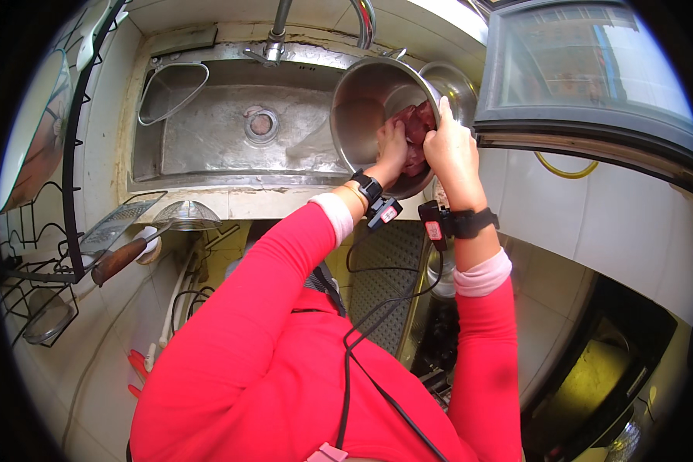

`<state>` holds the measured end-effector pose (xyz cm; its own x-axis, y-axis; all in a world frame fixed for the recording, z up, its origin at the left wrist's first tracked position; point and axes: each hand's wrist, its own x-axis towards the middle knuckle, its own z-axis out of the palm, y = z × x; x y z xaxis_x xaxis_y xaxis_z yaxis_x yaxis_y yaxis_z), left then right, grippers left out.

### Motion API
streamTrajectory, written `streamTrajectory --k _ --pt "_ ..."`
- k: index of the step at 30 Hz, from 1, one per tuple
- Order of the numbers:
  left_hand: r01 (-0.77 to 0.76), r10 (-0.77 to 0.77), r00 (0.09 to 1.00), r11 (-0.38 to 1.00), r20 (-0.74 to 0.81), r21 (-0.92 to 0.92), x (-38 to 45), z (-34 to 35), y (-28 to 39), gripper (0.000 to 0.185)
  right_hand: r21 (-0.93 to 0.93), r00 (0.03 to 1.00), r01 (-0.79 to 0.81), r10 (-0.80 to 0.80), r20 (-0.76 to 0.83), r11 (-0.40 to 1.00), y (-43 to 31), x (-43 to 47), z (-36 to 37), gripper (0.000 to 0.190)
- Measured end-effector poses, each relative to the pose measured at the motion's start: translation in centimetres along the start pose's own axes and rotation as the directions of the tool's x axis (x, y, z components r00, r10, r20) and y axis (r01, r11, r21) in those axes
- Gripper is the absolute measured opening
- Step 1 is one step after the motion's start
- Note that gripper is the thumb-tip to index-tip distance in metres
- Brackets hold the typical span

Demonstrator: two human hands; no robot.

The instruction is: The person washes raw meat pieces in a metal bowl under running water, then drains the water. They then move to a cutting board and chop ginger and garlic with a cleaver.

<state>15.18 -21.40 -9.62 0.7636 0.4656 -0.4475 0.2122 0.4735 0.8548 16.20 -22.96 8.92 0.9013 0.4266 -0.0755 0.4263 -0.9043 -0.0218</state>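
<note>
A deep stainless steel pot [355,110] is tilted toward the sink at its right end, with its mouth facing left. Inside, pieces of raw red meat [418,124] lie against its right wall. My left hand [392,144] reaches into the pot with its fingers against the meat. At the pot's right rim, my right hand [453,147] grips the edge, thumb laid along it. A thin sheet of water appears on the sink floor left of the pot.
The stainless steel sink [208,138] has a drain [261,126] and a wire-rimmed corner basket [173,92]. A faucet [273,49] stands behind. Another metal bowl [447,81] sits behind the pot. An open window [589,63] juts in at right. A wire strainer [187,215] and a grater [118,222] hang at left.
</note>
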Motion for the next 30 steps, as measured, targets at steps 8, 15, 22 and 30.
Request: streamTrajectory --k 8,15,22,30 --pt "-0.210 0.210 0.978 0.973 -0.005 -0.096 0.0 1.2 -0.1 0.047 -0.090 1.000 -0.023 0.022 -0.016 0.996 -1.7 -1.4 -1.7 0.063" --pt "-0.253 0.256 0.967 0.960 0.005 -0.124 -1.0 1.2 1.4 0.047 -0.089 0.997 -0.037 0.031 -0.069 0.995 -2.0 -2.4 -2.4 0.065" --pt "-0.234 0.233 0.972 0.968 -0.015 -0.093 -1.7 1.5 2.3 0.048 -0.165 0.991 -0.038 0.017 -0.129 0.986 -2.0 -2.8 -2.3 0.065" --pt "-0.382 0.381 0.924 0.922 0.024 0.054 -0.8 2.1 0.1 0.048 -0.221 0.988 -0.041 0.007 -0.154 0.974 -2.5 -3.6 -0.8 0.063"
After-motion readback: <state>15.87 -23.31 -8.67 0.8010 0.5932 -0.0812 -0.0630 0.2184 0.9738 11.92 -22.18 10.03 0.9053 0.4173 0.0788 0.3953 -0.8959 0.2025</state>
